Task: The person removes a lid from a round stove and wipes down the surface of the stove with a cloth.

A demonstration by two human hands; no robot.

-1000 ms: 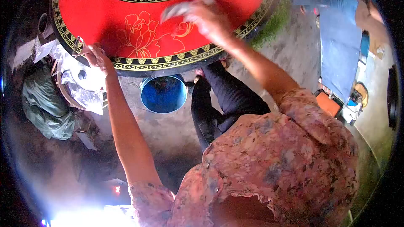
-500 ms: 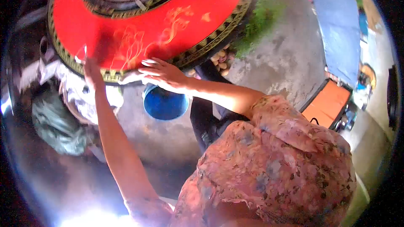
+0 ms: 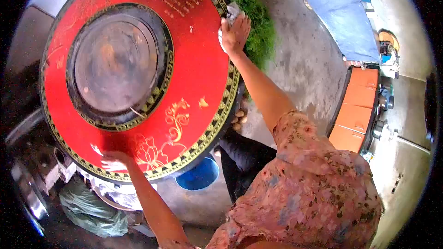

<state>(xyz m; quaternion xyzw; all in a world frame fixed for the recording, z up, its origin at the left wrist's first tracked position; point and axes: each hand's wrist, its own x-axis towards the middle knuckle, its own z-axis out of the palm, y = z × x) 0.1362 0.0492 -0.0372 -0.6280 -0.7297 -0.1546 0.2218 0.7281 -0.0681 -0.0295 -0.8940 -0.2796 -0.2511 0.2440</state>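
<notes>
A round red table (image 3: 198, 64) with gold flower patterns and a black-and-gold rim fills the upper left. Its middle carries a dark round turntable (image 3: 115, 64). My right hand (image 3: 236, 32) presses a whitish-grey cloth (image 3: 233, 10) onto the table's right rim, fingers spread over it. Near the front edge, my left hand (image 3: 115, 161) lies flat on the red surface, fingers stretched out, with nothing seen in it. A small pale sliver (image 3: 137, 112) rests at the turntable's border.
Green leafy plants (image 3: 258, 23) lie on the floor beyond the right rim, with potato-like lumps (image 3: 239, 117) below. A blue bucket (image 3: 198, 175) and a greenish plastic bag (image 3: 90, 207) are by the near edge. Orange cabinets (image 3: 357, 106) stand right.
My right hand has moved with the cloth from the near edge to the right rim. My left hand stays near the front edge. The view has shifted, showing more of the tabletop.
</notes>
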